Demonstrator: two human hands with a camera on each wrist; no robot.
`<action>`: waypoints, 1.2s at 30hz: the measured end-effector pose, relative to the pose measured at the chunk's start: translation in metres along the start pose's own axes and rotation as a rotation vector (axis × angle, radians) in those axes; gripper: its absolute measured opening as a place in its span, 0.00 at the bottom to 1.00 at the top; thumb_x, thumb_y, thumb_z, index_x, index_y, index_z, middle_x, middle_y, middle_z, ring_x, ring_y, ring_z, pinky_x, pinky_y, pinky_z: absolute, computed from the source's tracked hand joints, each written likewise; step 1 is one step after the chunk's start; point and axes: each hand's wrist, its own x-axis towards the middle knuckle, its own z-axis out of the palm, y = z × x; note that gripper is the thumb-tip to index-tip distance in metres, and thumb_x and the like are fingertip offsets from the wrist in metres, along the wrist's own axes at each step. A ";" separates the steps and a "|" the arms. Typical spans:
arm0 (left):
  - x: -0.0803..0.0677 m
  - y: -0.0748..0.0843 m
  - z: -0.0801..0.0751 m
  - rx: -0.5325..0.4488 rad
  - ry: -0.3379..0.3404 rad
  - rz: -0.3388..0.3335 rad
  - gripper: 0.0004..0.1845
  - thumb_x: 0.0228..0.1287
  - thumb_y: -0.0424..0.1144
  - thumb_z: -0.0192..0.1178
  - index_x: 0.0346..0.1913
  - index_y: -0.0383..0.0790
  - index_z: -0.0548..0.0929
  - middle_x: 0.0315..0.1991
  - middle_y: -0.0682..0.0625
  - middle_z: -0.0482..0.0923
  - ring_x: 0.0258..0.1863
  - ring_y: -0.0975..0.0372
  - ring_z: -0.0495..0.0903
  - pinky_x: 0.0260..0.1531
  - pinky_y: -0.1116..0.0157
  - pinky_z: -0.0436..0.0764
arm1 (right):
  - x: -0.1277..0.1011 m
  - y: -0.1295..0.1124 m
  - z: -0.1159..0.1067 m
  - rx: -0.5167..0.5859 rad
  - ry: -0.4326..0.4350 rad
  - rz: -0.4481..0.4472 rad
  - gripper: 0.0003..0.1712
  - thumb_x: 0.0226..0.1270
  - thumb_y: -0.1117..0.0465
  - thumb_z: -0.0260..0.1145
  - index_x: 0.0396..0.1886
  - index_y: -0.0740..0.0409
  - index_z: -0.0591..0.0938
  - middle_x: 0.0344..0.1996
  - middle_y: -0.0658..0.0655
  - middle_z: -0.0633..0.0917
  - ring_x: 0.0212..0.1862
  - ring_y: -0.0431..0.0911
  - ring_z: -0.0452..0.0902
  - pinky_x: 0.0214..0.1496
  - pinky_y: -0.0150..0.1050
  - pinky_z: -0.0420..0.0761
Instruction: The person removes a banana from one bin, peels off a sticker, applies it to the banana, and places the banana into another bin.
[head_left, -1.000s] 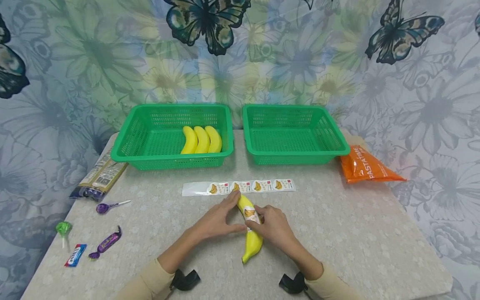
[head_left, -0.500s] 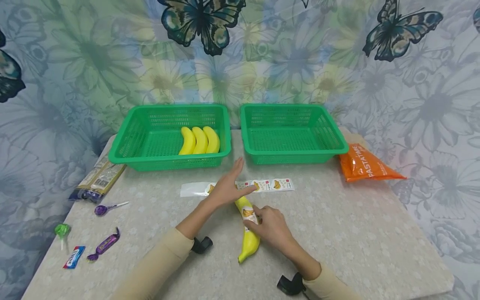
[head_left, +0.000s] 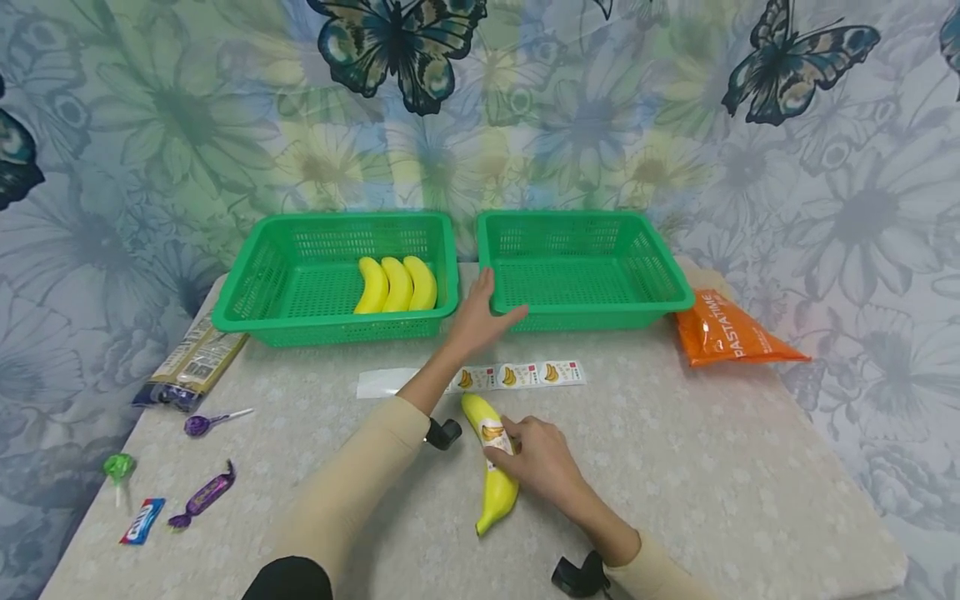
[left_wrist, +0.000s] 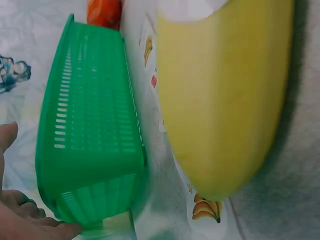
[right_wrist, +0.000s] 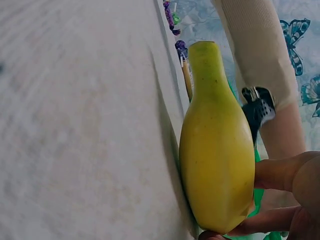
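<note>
Largest first: our left hand point(head_left: 480, 317) rests open-fingered on the empty right basket point(head_left: 637, 304); three bananas point(head_left: 396, 285) wait unlabelled (apparently) in the left basket point(head_left: 255, 308). Near us, our right hand point(head_left: 538, 458) pinches the stickered banana point(head_left: 491, 471) lying on the table point(head_left: 712, 467); three stickers point(head_left: 517, 375) remain.

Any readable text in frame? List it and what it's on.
"PASTA TIME": orange packet, right of the empty green basket.
Sticker strip: banana pictures plus small red marks, print too small to read.
Sticker on the banana under the right hand: banana picture only, no legible words.
Blue-and-white candy wrapper, purple candy, brown packet: lettering blurred, unreadable.
</note>
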 end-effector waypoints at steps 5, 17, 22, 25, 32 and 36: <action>0.019 -0.002 0.004 -0.029 0.016 -0.048 0.52 0.64 0.64 0.56 0.79 0.41 0.41 0.80 0.49 0.38 0.79 0.51 0.41 0.77 0.49 0.49 | -0.001 -0.001 0.001 -0.006 0.001 0.008 0.31 0.56 0.48 0.73 0.55 0.64 0.83 0.21 0.51 0.80 0.24 0.40 0.66 0.25 0.30 0.65; 0.036 -0.009 0.010 0.050 -0.002 -0.005 0.51 0.65 0.62 0.56 0.78 0.37 0.43 0.80 0.47 0.33 0.77 0.46 0.49 0.74 0.46 0.57 | -0.002 -0.002 0.000 0.046 -0.030 0.067 0.31 0.57 0.46 0.71 0.55 0.60 0.83 0.09 0.44 0.71 0.18 0.38 0.52 0.19 0.31 0.58; 0.038 -0.014 0.013 0.016 -0.014 -0.005 0.54 0.64 0.64 0.55 0.79 0.40 0.38 0.80 0.51 0.29 0.77 0.47 0.52 0.72 0.46 0.61 | 0.001 0.002 -0.002 0.074 -0.047 0.080 0.30 0.55 0.45 0.72 0.54 0.57 0.85 0.21 0.51 0.85 0.18 0.38 0.56 0.20 0.30 0.61; 0.039 -0.016 0.012 -0.021 -0.030 -0.009 0.55 0.64 0.64 0.56 0.79 0.42 0.35 0.80 0.52 0.26 0.77 0.46 0.52 0.72 0.46 0.62 | 0.002 0.003 -0.003 0.058 -0.047 0.074 0.29 0.55 0.45 0.72 0.53 0.58 0.85 0.17 0.50 0.82 0.18 0.38 0.56 0.21 0.30 0.61; 0.039 -0.018 0.010 -0.061 -0.061 0.003 0.56 0.64 0.62 0.57 0.78 0.43 0.32 0.80 0.52 0.24 0.78 0.48 0.47 0.72 0.46 0.61 | 0.000 0.002 -0.001 0.076 -0.020 0.078 0.30 0.54 0.44 0.73 0.51 0.59 0.86 0.11 0.44 0.77 0.17 0.36 0.59 0.20 0.30 0.62; 0.039 -0.017 0.009 -0.055 -0.058 0.005 0.56 0.64 0.63 0.56 0.78 0.42 0.32 0.80 0.52 0.25 0.78 0.48 0.47 0.73 0.47 0.60 | 0.000 0.003 0.001 0.116 -0.013 0.105 0.27 0.52 0.44 0.74 0.47 0.56 0.88 0.17 0.45 0.83 0.21 0.35 0.69 0.23 0.29 0.68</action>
